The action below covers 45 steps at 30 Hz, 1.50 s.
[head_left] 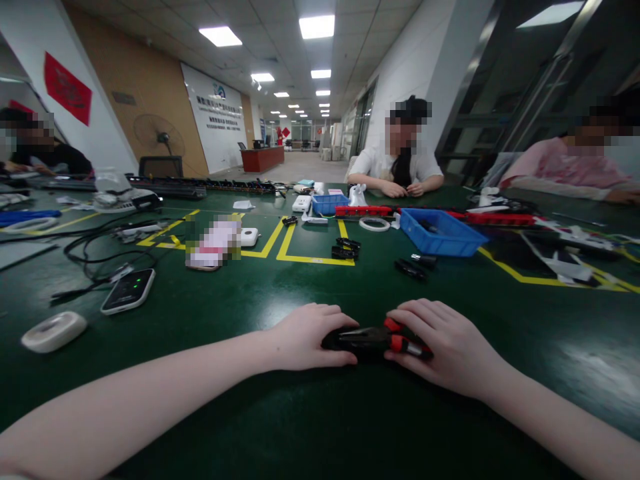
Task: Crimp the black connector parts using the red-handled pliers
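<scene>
Just in front of me, above the green table, my left hand (310, 337) is closed around one end of a glossy black part (353, 339), with the thumb and fingers on either side. My right hand (445, 343) is closed on the red-and-black handles of pliers (397, 342). The pliers' head meets the black part between my hands; dark on dark, their exact contact cannot be made out. Similar small black parts (345, 249) lie farther off inside a yellow-taped outline, and further black pieces (411, 269) rest to the right of it.
A blue bin (440, 233) stands beyond my right hand, near a white tape ring (374, 224). On the left are a phone (214, 245), a white-edged device (129, 291), a white oval object (54, 331) and black cables (87, 257). A person (403, 150) sits across the table.
</scene>
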Each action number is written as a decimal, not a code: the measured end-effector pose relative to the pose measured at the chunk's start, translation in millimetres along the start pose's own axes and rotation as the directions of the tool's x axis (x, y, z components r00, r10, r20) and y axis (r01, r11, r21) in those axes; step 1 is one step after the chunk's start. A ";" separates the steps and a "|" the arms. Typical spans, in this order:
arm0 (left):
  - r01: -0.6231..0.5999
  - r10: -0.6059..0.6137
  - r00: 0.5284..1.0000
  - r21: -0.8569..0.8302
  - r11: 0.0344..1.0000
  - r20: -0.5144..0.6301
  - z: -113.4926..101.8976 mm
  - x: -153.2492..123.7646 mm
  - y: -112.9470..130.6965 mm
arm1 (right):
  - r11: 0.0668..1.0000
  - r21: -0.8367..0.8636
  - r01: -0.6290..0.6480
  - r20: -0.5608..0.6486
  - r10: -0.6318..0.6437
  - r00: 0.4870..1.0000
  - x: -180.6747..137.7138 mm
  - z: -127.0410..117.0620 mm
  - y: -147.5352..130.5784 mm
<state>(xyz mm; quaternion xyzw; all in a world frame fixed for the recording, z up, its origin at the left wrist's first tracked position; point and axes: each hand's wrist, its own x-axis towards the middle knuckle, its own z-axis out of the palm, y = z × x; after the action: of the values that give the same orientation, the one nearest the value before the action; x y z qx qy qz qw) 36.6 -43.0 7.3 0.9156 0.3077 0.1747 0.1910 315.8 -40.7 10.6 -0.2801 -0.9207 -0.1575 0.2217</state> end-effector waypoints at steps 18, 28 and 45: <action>-0.026 0.024 0.999 0.081 0.996 0.026 2.3 1.0 -0.8 | 0.997 0.074 -0.034 0.049 0.030 0.998 -0.8 3.1 0.9; -0.024 0.024 1.000 0.058 0.998 -0.002 4.3 0.3 -3.0 | 0.991 0.112 -0.067 0.087 0.058 0.995 -0.7 3.0 -0.1; -0.058 0.057 0.998 0.111 0.992 0.006 1.5 1.4 -3.1 | 0.990 0.124 -0.070 0.029 0.067 0.997 -5.1 8.2 8.2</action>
<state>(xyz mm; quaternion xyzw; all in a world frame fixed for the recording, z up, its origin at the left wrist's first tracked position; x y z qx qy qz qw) 36.7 -40.3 4.9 0.9335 0.2903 0.1614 0.1349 321.8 -33.1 2.5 -0.2990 -0.9212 -0.0887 0.2327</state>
